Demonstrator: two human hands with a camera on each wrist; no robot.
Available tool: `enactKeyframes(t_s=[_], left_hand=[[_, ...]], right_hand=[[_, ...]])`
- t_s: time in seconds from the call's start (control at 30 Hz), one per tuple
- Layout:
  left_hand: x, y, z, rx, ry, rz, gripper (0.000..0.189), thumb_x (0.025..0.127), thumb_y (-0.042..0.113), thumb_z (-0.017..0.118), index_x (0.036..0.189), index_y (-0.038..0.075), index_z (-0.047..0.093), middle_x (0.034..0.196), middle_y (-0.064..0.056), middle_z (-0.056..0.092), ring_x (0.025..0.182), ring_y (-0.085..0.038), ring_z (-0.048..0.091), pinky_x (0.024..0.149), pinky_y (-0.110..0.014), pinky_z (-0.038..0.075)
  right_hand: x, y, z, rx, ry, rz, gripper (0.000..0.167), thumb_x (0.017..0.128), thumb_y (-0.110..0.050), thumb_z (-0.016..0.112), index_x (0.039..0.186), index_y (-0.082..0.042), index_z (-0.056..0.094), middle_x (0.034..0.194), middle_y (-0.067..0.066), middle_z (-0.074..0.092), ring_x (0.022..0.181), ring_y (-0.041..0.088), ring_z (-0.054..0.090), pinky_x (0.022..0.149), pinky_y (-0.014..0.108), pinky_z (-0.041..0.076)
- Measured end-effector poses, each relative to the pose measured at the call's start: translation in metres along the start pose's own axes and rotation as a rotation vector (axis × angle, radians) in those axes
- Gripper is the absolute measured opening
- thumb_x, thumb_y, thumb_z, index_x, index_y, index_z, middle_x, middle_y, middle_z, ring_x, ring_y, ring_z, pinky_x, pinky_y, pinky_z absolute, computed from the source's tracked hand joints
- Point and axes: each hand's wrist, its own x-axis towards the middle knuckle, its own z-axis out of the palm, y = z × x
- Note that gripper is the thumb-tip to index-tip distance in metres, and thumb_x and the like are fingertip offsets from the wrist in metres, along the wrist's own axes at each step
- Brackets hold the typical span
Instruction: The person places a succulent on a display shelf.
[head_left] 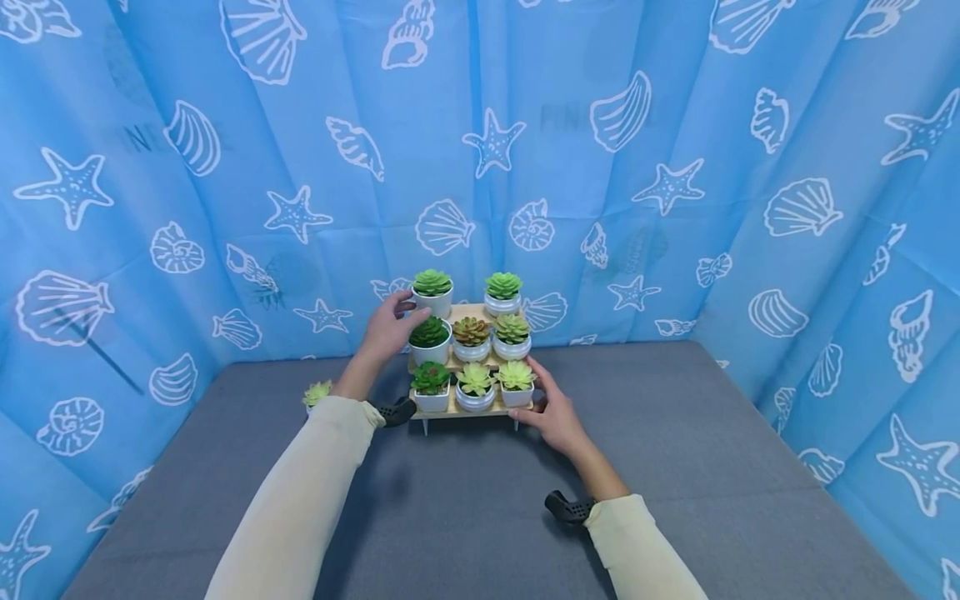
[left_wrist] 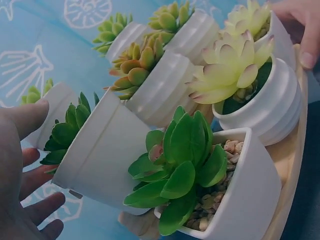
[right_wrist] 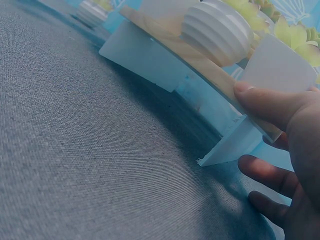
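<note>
A three-tier wooden stand (head_left: 455, 411) with pale legs carries several small potted succulents. My left hand (head_left: 389, 327) reaches over its left side. The fingers are spread, right at the white pot of the light-green succulent (head_left: 432, 283) on the top tier, and the thumb overlaps that pot in the left wrist view. Just below sits a dark-green succulent (head_left: 429, 333) in a white pot. My right hand (head_left: 557, 417) pinches the front right end of the bottom board, thumb (right_wrist: 246, 89) on its edge and a finger underneath, beside a square white pot (right_wrist: 276, 65).
Another light-green succulent (head_left: 317, 392) stands on the grey cloth-covered table (head_left: 465, 500) at the left, partly hidden by my left sleeve. A blue curtain (head_left: 495, 200) with white shell prints hangs close behind the stand and along both sides.
</note>
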Motion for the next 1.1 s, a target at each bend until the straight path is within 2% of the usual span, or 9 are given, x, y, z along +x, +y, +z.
enactKeyframes(t_s=[0.17,0.4,0.63,0.77,1.1], left_hand=[[0.001,0.002,0.0,0.008,-0.026,-0.006,0.068,0.097,0.04,0.059,0.151,0.009,0.032,0.146,-0.016,0.045,0.14,-0.034,0.028,0.111,-0.049,0.028],[0.001,0.01,0.002,0.008,-0.043,-0.013,0.07,0.097,0.042,0.058,0.153,0.011,0.029,0.146,-0.017,0.044,0.137,-0.035,0.034,0.108,-0.05,0.033],[0.002,0.015,0.004,0.028,-0.051,0.01,0.067,0.097,0.04,0.058,0.151,0.01,0.033,0.142,-0.018,0.048,0.136,-0.036,0.035,0.107,-0.05,0.033],[0.002,0.017,0.005,0.037,-0.065,0.024,0.066,0.097,0.039,0.059,0.15,0.009,0.033,0.143,-0.019,0.046,0.137,-0.037,0.034,0.108,-0.049,0.033],[0.002,0.021,0.007,0.081,-0.117,0.036,0.063,0.097,0.039,0.059,0.149,0.009,0.037,0.147,-0.018,0.042,0.137,-0.037,0.033,0.108,-0.05,0.032]], right_hand=[[0.0,0.0,0.001,0.003,0.0,-0.005,0.093,0.081,-0.013,0.081,0.154,-0.031,0.025,0.132,0.017,0.053,0.068,0.02,0.055,0.062,0.031,0.047],[0.0,0.001,0.0,0.004,0.002,-0.015,0.093,0.081,-0.014,0.081,0.154,-0.031,0.026,0.133,0.018,0.053,0.068,0.019,0.054,0.061,0.03,0.046],[0.0,0.001,0.001,-0.003,0.0,-0.019,0.093,0.081,-0.014,0.08,0.154,-0.029,0.025,0.131,0.018,0.054,0.067,0.019,0.055,0.06,0.029,0.047],[0.0,0.0,0.001,-0.01,0.005,-0.008,0.093,0.081,-0.015,0.081,0.154,-0.032,0.025,0.133,0.016,0.053,0.067,0.019,0.055,0.061,0.03,0.047],[0.0,0.001,0.0,0.001,0.002,-0.022,0.093,0.081,-0.012,0.08,0.154,-0.03,0.026,0.13,0.017,0.055,0.068,0.02,0.056,0.062,0.03,0.048]])
